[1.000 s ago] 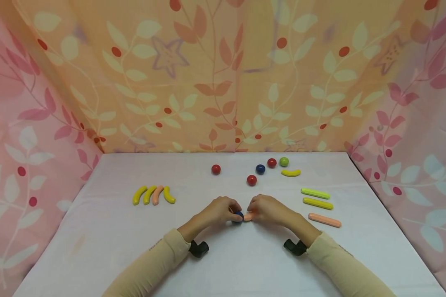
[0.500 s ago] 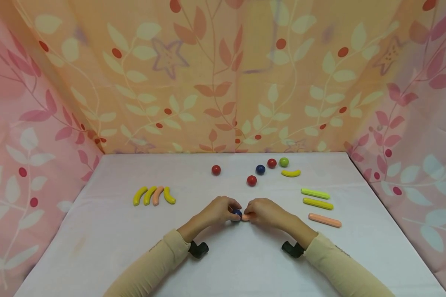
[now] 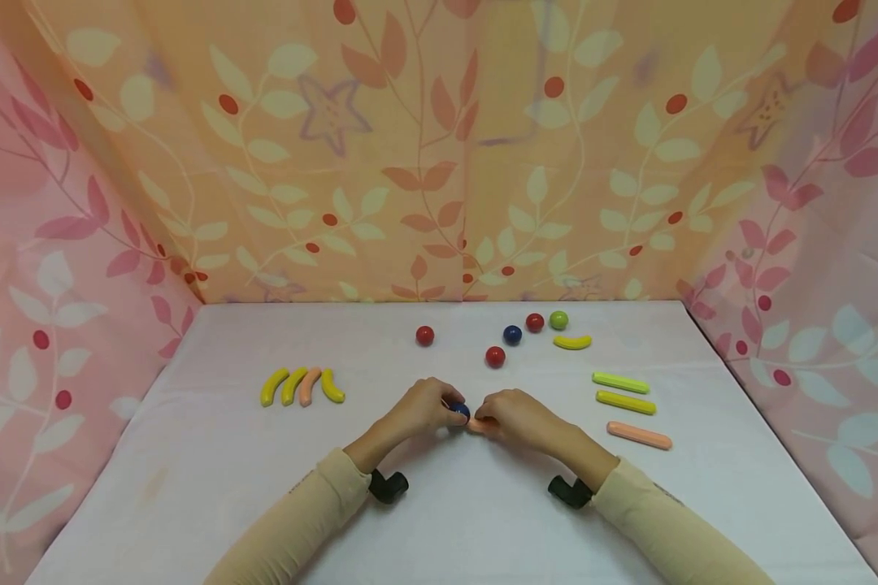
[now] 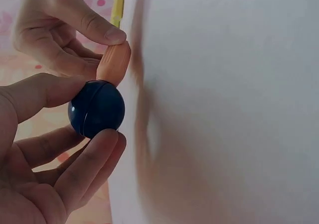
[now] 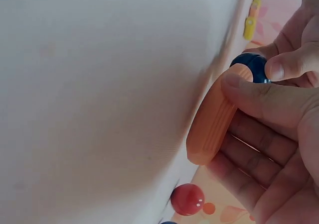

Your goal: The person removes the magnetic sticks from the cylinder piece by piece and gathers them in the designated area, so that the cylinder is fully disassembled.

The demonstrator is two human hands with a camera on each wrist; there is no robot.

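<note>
Between the thumb and fingers of my left hand is a dark blue ball with a thin seam line. My right hand pinches a short, slightly curved peach-orange stick with fine grooves along it. One end of the stick meets the ball in the left wrist view. Both hands are close together near the middle of the white table. Beyond them, a red ball is the nearest loose piece.
On the left stand several curved pieces in a row, yellow ones and a peach one. At the back are a red ball, a blue ball, a green ball and a yellow curved piece. Straight sticks lie right.
Both hands have shifted a little to the left, carrying the blue ball and the peach stick along. The ball is also slightly farther from me. Loose pieces stay put.
</note>
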